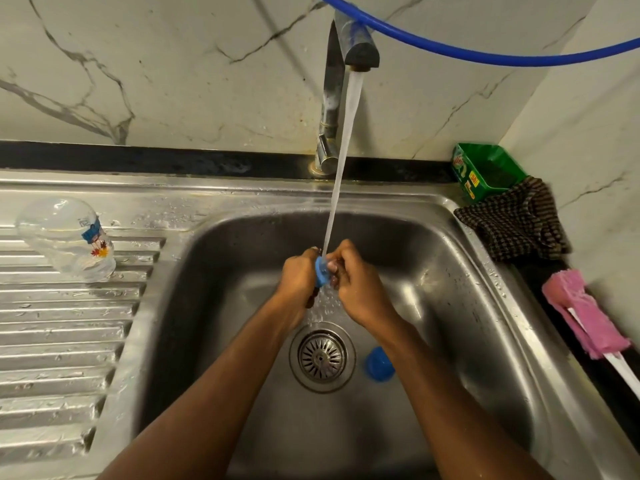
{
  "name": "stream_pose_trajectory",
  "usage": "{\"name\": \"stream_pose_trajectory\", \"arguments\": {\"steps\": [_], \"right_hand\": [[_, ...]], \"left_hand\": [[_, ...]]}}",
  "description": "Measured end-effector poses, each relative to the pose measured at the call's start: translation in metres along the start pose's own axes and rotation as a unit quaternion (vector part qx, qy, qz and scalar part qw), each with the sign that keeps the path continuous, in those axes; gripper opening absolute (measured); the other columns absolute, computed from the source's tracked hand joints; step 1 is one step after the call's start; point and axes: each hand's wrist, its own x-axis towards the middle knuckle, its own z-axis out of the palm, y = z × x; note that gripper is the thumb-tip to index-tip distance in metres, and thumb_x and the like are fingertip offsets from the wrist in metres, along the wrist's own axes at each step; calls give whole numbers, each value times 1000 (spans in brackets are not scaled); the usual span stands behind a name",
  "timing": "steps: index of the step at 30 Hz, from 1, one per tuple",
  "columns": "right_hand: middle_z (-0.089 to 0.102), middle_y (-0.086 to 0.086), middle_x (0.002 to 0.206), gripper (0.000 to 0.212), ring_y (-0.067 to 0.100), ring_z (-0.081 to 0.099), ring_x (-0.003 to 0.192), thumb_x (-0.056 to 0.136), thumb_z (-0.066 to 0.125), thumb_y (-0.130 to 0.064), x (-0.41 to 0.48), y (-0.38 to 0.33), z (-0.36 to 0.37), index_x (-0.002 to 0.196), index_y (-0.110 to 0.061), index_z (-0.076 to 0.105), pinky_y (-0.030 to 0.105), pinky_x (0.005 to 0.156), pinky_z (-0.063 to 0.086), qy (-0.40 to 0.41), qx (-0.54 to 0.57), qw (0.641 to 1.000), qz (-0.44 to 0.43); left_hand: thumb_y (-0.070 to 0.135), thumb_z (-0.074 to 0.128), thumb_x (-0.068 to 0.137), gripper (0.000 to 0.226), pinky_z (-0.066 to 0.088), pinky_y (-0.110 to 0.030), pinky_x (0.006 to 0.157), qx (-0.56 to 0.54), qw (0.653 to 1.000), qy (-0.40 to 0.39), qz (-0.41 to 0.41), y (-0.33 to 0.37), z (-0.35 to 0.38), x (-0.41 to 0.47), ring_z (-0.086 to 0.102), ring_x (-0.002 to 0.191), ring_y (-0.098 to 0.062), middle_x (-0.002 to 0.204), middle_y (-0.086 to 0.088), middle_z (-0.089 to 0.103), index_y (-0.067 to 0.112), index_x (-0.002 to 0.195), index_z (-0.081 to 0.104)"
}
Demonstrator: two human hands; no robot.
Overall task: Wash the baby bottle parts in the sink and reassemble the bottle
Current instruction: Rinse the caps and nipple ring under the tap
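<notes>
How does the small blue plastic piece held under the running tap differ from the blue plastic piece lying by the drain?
The held blue ring-shaped piece is gripped on edge between both hands, left hand and right hand, directly under the water stream. The blue dome-shaped piece rests untouched on the sink floor, right of the drain and out of the stream. Both are blue.

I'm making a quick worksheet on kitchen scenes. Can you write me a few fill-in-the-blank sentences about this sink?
1. Both hands, left hand and right hand, hold a small blue ring under the running ____.
2. The clear bottle body stands on the ribbed ____ left of the basin.
3. A blue cap lies in the basin just right of the ____.
4. The sponge brush on the right counter is ____ in colour.

Missing words: water; drainboard; drain; pink
</notes>
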Motion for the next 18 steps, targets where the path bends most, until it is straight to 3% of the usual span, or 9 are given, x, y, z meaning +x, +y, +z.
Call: {"name": "stream_pose_trajectory", "arguments": {"steps": [2, 5, 9, 13, 18], "right_hand": [[60, 0, 89, 6, 0, 57, 75, 97, 49, -17, 0, -3, 5, 92, -18, 46, 9, 61, 44, -13, 15, 1000, -9], [63, -2, 91, 13, 8, 61, 80, 97, 48, -32, 1, -2, 8, 97, -19, 49, 16, 63, 45, 1, 38, 998, 57], [58, -5, 81, 10, 7, 57, 72, 98, 46, -24, 1, 5, 0, 91, -17, 49, 9, 54, 40, 2, -6, 995, 98], [63, 7, 85, 9, 12, 58, 75, 95, 52, -15, -9, -6, -2, 87, -10, 53, 25, 64, 46, -37, 26, 997, 69], [64, -3, 79, 7, 4, 56, 66, 92, 58, -19, -23, -22, -15, 86, -16, 57, 18, 59, 42, -73, 0, 996, 57]], "left_hand": [[33, 40, 101, 34, 25, -17, 34, -19, 999, 29, -8, -1, -3, 5, 35, 30, -4, 53, 0, 49, 13, 80, 57], [47, 45, 98, 41, 27, -20, 39, 8, 1000, -7, 4, -3, -12, 6, 37, 41, -9, 61, -3, 51, 14, 79, 60], [41, 45, 98, 35, 31, -20, 45, 108, 993, -40, 33, -3, -12, -5, 43, 54, -10, 73, -3, 56, 12, 93, 65], [26, 47, 97, 26, 30, -19, 36, 145, 988, 40, 41, 0, -14, -10, 42, 47, -10, 63, -4, 50, 8, 85, 61], [51, 40, 99, 60, 33, -14, 33, 225, 970, 5, 91, 8, -35, -36, 48, 38, -9, 62, -9, 62, 1, 78, 64]]}}
